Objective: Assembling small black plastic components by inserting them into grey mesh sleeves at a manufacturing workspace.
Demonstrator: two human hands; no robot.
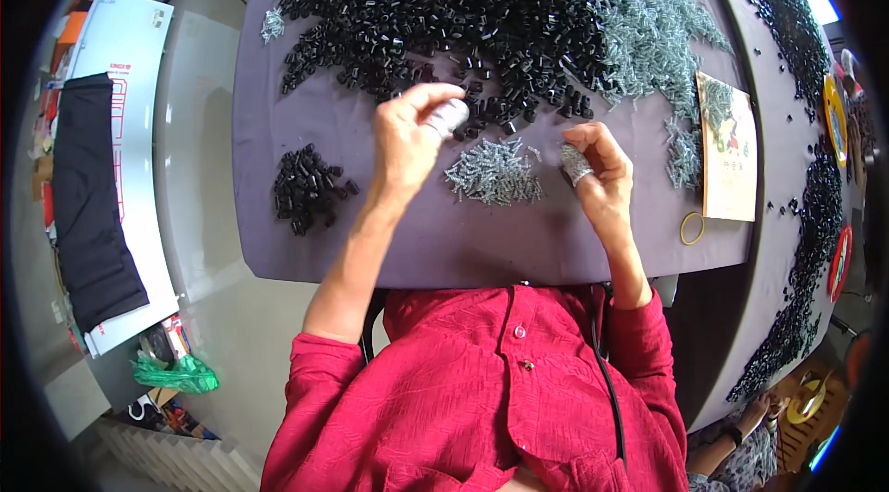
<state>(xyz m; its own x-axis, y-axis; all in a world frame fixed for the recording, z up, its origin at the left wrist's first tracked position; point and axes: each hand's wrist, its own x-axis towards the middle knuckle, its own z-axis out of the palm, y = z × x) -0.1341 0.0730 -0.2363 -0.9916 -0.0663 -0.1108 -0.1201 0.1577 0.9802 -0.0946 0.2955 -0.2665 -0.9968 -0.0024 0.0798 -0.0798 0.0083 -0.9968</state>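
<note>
My left hand [407, 135] is raised at the near edge of a large heap of short black plastic pieces [444, 1]. Its fingers curl toward a thumb wrapped in white; anything pinched there is too small to make out. To the right, my right hand [604, 172] is closed, its fingertips drawn in to a thumb with a grey, textured cover. Whatever it grips is hidden. Between the hands lies a small pile of silver screw-like pieces [494, 173]. A small cluster of black pieces [308, 189] sits left of my left forearm.
A larger spread of silver pieces [653, 33] adjoins the black heap, beside a printed booklet [729, 154] and a yellow ring [692, 228]. More black pieces [806, 251] cover a second table at right, where another person's hand [755, 410] shows. A white box [139, 149] stands left.
</note>
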